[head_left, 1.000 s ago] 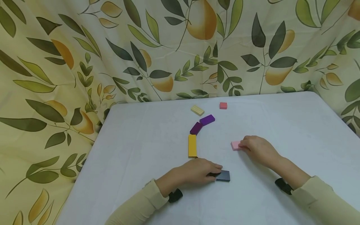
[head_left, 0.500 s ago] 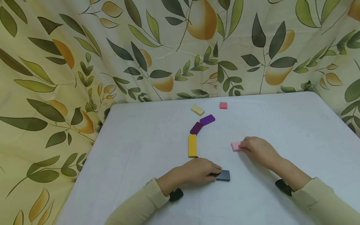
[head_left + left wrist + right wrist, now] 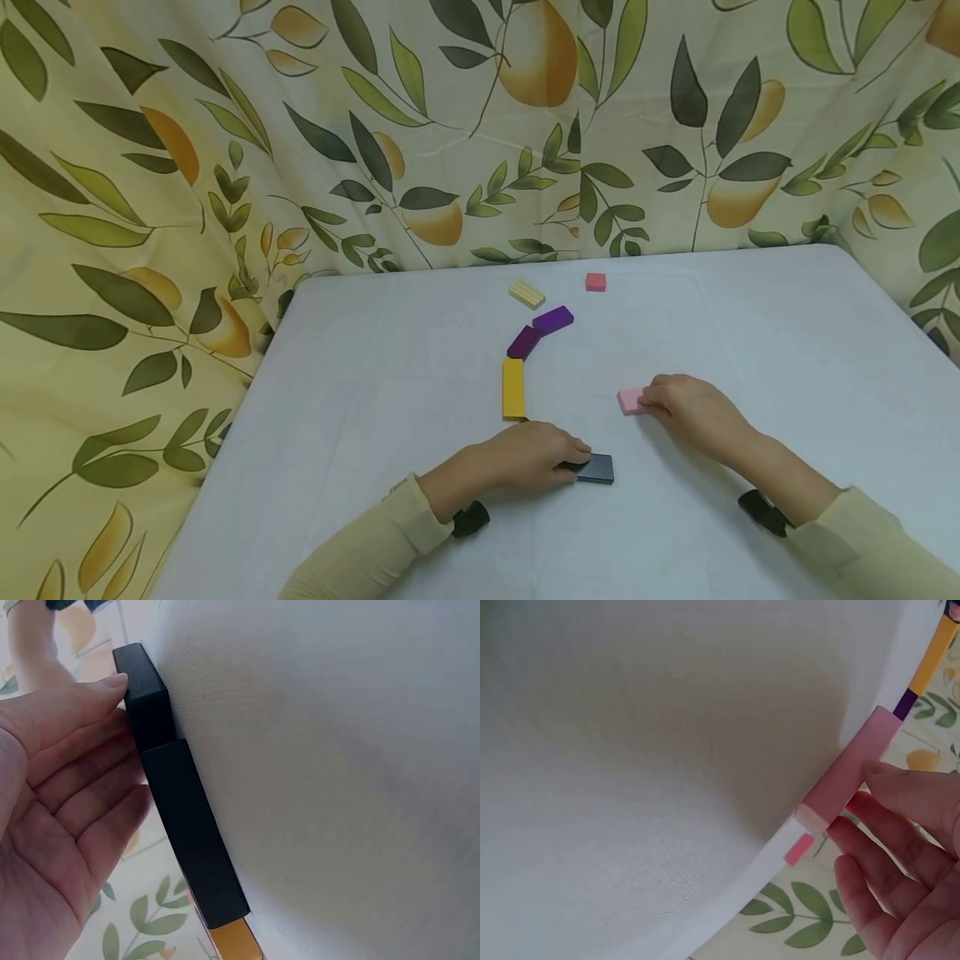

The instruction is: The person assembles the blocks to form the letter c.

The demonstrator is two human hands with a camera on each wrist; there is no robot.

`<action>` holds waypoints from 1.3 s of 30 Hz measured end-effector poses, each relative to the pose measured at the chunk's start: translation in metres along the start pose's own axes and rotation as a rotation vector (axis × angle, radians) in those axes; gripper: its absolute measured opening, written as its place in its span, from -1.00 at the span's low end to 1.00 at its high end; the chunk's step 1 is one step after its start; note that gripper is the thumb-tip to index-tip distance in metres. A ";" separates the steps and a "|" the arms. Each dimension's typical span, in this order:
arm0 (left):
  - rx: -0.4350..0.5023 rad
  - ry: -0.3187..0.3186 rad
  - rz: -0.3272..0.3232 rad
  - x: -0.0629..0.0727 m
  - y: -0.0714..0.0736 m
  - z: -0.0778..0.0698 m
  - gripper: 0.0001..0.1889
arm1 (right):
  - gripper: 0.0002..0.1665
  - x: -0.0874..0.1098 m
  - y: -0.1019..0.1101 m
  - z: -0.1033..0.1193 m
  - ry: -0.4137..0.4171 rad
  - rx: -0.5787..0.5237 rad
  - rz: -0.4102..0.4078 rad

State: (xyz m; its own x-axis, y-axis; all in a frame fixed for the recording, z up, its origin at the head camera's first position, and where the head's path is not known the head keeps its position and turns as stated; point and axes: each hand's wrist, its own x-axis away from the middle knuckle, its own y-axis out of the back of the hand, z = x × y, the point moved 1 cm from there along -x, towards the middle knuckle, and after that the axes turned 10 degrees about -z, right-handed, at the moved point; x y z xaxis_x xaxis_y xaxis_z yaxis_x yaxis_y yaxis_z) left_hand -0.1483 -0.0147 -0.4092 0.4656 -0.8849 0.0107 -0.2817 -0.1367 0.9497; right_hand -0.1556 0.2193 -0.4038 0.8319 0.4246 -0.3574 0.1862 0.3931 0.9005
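On the white table, my left hand (image 3: 525,457) grips a flat dark block (image 3: 596,468) between thumb and fingers. In the left wrist view a second black block (image 3: 191,832) adjoins it and meets a yellow block (image 3: 238,941); the head view mostly hides that second block under the hand. My right hand (image 3: 693,415) pinches a pink block (image 3: 630,402) by its right end, at the table surface. Thumb and fingers sit on its side in the right wrist view, where the pink block (image 3: 855,772) shows whole.
Beyond the yellow block (image 3: 513,389), a dark purple block (image 3: 523,342) and a brighter purple block (image 3: 553,320) continue a curved row. A ridged cream block (image 3: 527,293) and a small coral-red block (image 3: 596,282) lie near the far edge. Leaf-patterned cloth (image 3: 450,167) hangs behind.
My right hand has slid a little toward me, taking the pink block along. The left hand and the dark block have stayed in place.
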 end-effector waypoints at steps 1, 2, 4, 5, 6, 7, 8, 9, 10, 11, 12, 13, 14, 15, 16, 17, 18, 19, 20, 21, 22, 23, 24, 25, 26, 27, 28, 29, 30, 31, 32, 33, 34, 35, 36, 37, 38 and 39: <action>0.002 0.001 0.001 0.000 0.000 0.000 -0.64 | -0.77 0.001 0.000 0.001 0.004 0.000 -0.001; 0.004 0.004 0.002 0.000 0.000 0.000 -0.64 | -0.77 0.003 0.000 0.001 0.007 -0.002 -0.001; 0.008 0.010 0.001 0.000 -0.001 0.000 -0.64 | -0.77 0.004 0.001 0.002 0.015 -0.004 -0.004; 0.007 0.012 0.001 0.000 0.000 0.000 -0.64 | -0.77 0.005 0.001 0.003 0.019 -0.004 -0.007; 0.008 0.014 -0.001 0.000 0.000 0.000 -0.64 | -0.77 0.006 0.001 0.003 0.023 -0.006 -0.011; 0.009 0.015 -0.002 0.000 0.000 0.000 -0.64 | -0.78 0.006 0.001 0.004 0.027 -0.008 -0.013; 0.009 0.015 -0.002 0.000 0.000 0.000 -0.64 | -0.78 0.007 0.001 0.004 0.033 -0.007 -0.016; 0.010 0.015 -0.002 0.001 0.000 0.000 -0.64 | -0.78 0.008 0.001 0.005 0.038 -0.008 -0.019; 0.012 0.013 -0.002 0.001 0.000 0.000 -0.64 | -0.78 0.009 0.002 0.005 0.043 -0.008 -0.020; 0.012 0.011 -0.002 0.001 0.000 0.000 -0.64 | -0.78 0.010 0.002 0.006 0.049 -0.008 -0.022; 0.013 0.009 -0.001 0.001 0.000 0.000 -0.64 | -0.78 0.011 0.002 0.007 0.057 -0.009 -0.024; 0.015 0.007 -0.001 0.001 0.000 0.000 -0.64 | -0.77 0.012 0.002 0.008 0.062 -0.009 -0.024; 0.013 0.005 0.000 0.001 0.000 0.000 -0.64 | -0.77 0.013 0.002 0.009 0.068 -0.009 -0.026; 0.011 0.004 0.000 0.001 0.000 0.000 -0.64 | -0.77 0.013 0.003 0.010 0.071 -0.010 -0.027; 0.008 0.002 0.000 0.001 0.000 0.000 -0.64 | -0.78 0.014 0.003 0.011 0.078 -0.011 -0.027; 0.003 0.000 -0.001 0.001 0.000 0.000 -0.64 | -0.77 0.014 0.003 0.012 0.083 -0.012 -0.031; 0.002 0.000 -0.001 0.001 0.001 0.000 -0.65 | -0.78 0.015 0.003 0.012 0.089 -0.012 -0.034; -0.001 -0.001 -0.001 0.001 0.001 0.000 -0.65 | -0.77 0.015 0.003 0.013 0.091 -0.011 -0.038; -0.001 -0.002 -0.001 0.001 0.001 0.000 -0.65 | -0.77 0.016 0.003 0.014 0.096 -0.011 -0.043; 0.000 -0.003 -0.002 0.001 0.001 0.000 -0.65 | -0.77 0.017 0.003 0.015 0.100 -0.011 -0.047; 0.000 -0.005 -0.002 0.001 0.001 0.000 -0.65 | -0.77 0.017 0.003 0.016 0.101 -0.010 -0.048; 0.003 -0.005 -0.002 0.001 0.001 0.000 -0.65 | -0.77 0.018 0.003 0.016 0.103 -0.011 -0.049; 0.008 -0.003 -0.001 0.000 0.001 0.000 -0.65 | -0.76 0.019 0.003 0.017 0.110 -0.011 -0.052; 0.009 -0.003 -0.001 0.000 0.001 0.000 -0.65 | -0.76 0.020 0.003 0.017 0.115 -0.011 -0.054; 0.011 -0.001 -0.001 0.000 0.001 0.000 -0.65 | -0.77 0.020 0.003 0.017 0.120 -0.013 -0.054; 0.010 0.000 -0.002 0.000 0.001 0.000 -0.65 | -0.77 0.020 0.003 0.018 0.124 -0.013 -0.055; 0.011 0.002 -0.003 0.000 0.001 0.000 -0.65 | -0.77 0.020 0.002 0.018 0.129 -0.012 -0.057; 0.011 0.003 -0.003 0.000 0.001 0.000 -0.65 | -0.77 0.021 0.002 0.018 0.134 -0.011 -0.061; 0.012 0.005 -0.003 0.000 0.000 0.000 -0.65 | -0.77 0.021 0.003 0.019 0.135 -0.009 -0.065; 0.010 0.004 -0.003 0.000 0.000 0.000 -0.65 | -0.78 0.021 0.003 0.019 0.130 -0.010 -0.063; 0.009 0.003 -0.004 0.000 0.000 0.000 -0.65 | -0.78 0.022 0.003 0.020 0.125 -0.008 -0.060; 0.008 0.003 -0.005 0.000 0.000 0.000 -0.65 | -0.78 0.022 0.003 0.021 0.120 -0.007 -0.056; 0.010 0.004 -0.005 0.000 0.000 0.000 -0.65 | -0.79 0.022 0.003 0.021 0.115 -0.007 -0.048; 0.009 0.006 -0.004 0.000 0.000 0.000 -0.65 | -0.79 0.023 0.003 0.022 0.110 -0.008 -0.041; 0.011 0.008 -0.005 0.000 0.000 0.000 -0.65 | -0.79 0.024 0.003 0.022 0.106 -0.009 -0.033; 0.012 0.011 -0.005 0.000 0.000 0.000 -0.65 | -0.80 0.024 0.002 0.023 0.104 -0.011 -0.026; 0.013 0.015 -0.004 0.000 0.000 0.000 -0.65 | -0.80 0.025 0.002 0.023 0.105 -0.009 -0.020; 0.016 0.022 -0.002 0.000 0.000 0.000 -0.64 | -0.80 0.025 0.002 0.024 0.107 -0.010 -0.016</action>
State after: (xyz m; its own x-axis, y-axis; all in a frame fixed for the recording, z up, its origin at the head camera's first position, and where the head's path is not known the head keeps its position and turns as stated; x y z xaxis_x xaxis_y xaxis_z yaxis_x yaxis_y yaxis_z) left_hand -0.1482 -0.0144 -0.4096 0.4845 -0.8746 0.0154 -0.2939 -0.1462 0.9446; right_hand -0.1220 0.2115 -0.4053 0.7683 0.5024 -0.3967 0.1937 0.4081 0.8921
